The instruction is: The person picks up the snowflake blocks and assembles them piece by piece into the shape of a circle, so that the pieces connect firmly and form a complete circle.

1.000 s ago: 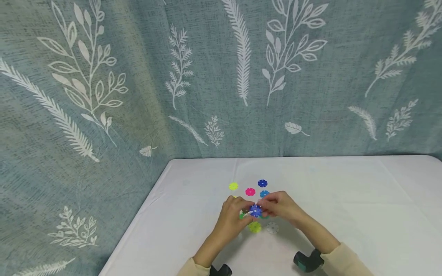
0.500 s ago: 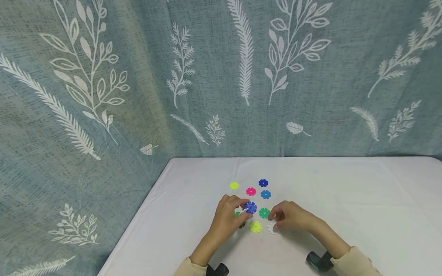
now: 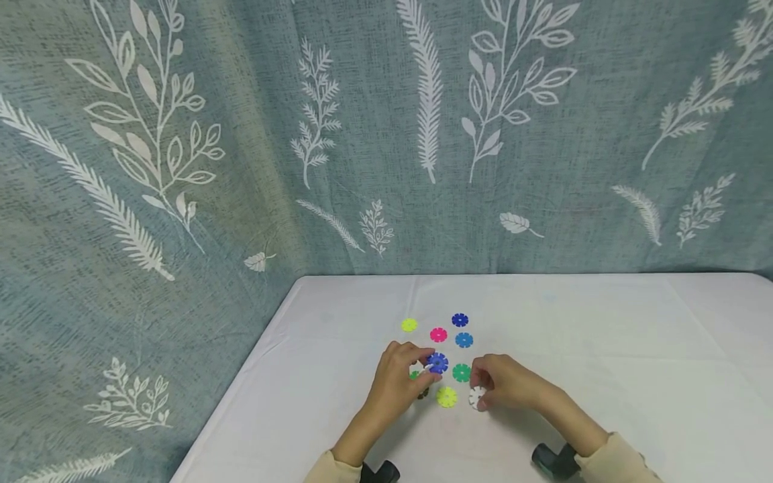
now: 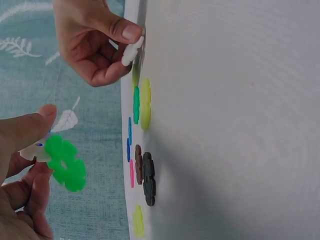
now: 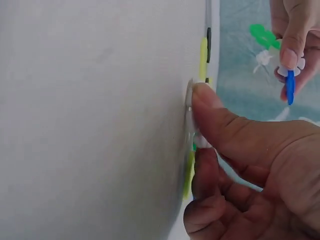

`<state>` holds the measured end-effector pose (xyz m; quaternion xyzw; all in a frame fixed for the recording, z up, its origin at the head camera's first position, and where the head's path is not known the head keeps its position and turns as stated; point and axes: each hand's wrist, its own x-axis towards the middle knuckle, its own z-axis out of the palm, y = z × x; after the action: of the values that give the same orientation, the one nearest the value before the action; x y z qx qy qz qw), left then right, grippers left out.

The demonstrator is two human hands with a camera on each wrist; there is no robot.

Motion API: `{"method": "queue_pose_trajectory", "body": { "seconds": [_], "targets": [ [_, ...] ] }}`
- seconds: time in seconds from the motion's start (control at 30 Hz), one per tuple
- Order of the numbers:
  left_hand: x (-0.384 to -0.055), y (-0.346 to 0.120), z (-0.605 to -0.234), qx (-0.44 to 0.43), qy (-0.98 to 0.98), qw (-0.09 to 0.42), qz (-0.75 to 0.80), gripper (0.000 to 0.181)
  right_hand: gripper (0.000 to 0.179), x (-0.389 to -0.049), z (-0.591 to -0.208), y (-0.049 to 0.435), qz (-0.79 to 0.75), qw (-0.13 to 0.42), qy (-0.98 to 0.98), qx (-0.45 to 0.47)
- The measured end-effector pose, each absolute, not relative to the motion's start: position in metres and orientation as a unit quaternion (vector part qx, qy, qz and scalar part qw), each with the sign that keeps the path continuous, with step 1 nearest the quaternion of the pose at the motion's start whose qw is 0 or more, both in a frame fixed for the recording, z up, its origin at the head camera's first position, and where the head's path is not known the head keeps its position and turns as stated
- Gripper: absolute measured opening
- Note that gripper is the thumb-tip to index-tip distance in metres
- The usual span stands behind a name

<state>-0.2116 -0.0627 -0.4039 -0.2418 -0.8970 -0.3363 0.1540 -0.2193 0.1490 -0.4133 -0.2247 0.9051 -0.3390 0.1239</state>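
Note:
My left hand [image 3: 395,376] pinches a small joined cluster of notched plastic snowflake discs above the table. A blue disc [image 3: 438,363] faces up at its right side; a green disc [image 4: 67,167] and a white one [image 5: 300,64] are linked to it. Low over the cloth, at the near right of the loose discs, my right hand [image 3: 507,379] pinches another white snowflake disc [image 4: 132,50] between thumb and fingers, its face tilted. A green disc [image 3: 461,373] and a yellow-green disc [image 3: 447,397] lie flat between the hands.
Farther back on the white table [image 3: 604,349] lie yellow [image 3: 409,325], pink [image 3: 438,334], dark blue [image 3: 460,320] and lighter blue [image 3: 464,340] discs. Black [image 4: 148,179] and brown [image 4: 138,165] discs lie under my left hand. A patterned curtain [image 3: 386,134] hangs behind.
My right hand has left the blue disc, moved right and nearer, and taken hold of the white disc that lay flat on the table. The left hand keeps its cluster, shifted slightly left.

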Motion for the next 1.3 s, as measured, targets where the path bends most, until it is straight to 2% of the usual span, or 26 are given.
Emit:
{"method": "queue_pose_trajectory", "body": {
  "seconds": [0.17, 0.4, 0.57, 0.77, 1.0, 1.2, 1.3],
  "targets": [
    [-0.213, -0.064, -0.404, -0.245, -0.895, 0.161, -0.335, 0.030, 0.016, -0.222, -0.412, 0.153, -0.352, 0.096, 0.899, -0.242],
    [-0.214, -0.063, -0.403, -0.236, -0.898, 0.164, -0.333, 0.029, 0.007, -0.226, -0.410, 0.152, -0.403, -0.039, 0.877, -0.258],
    [-0.214, -0.060, -0.403, -0.238, -0.895, 0.170, -0.336, 0.028, 0.005, -0.225, -0.410, 0.146, -0.424, -0.085, 0.863, -0.260],
    [-0.214, -0.056, -0.403, -0.237, -0.891, 0.179, -0.344, 0.026, 0.005, -0.222, -0.410, 0.140, -0.425, -0.111, 0.859, -0.262],
    [-0.211, -0.053, -0.405, -0.228, -0.886, 0.192, -0.354, 0.025, 0.008, -0.218, -0.410, 0.133, -0.389, -0.205, 0.855, -0.275],
    [-0.208, -0.048, -0.408, -0.219, -0.880, 0.207, -0.366, 0.027, 0.016, -0.214, -0.411, 0.127, -0.359, -0.254, 0.857, -0.269],
    [-0.208, -0.048, -0.411, -0.211, -0.881, 0.200, -0.374, 0.029, 0.019, -0.213, -0.410, 0.123, -0.339, -0.261, 0.864, -0.266]
  ]
}}
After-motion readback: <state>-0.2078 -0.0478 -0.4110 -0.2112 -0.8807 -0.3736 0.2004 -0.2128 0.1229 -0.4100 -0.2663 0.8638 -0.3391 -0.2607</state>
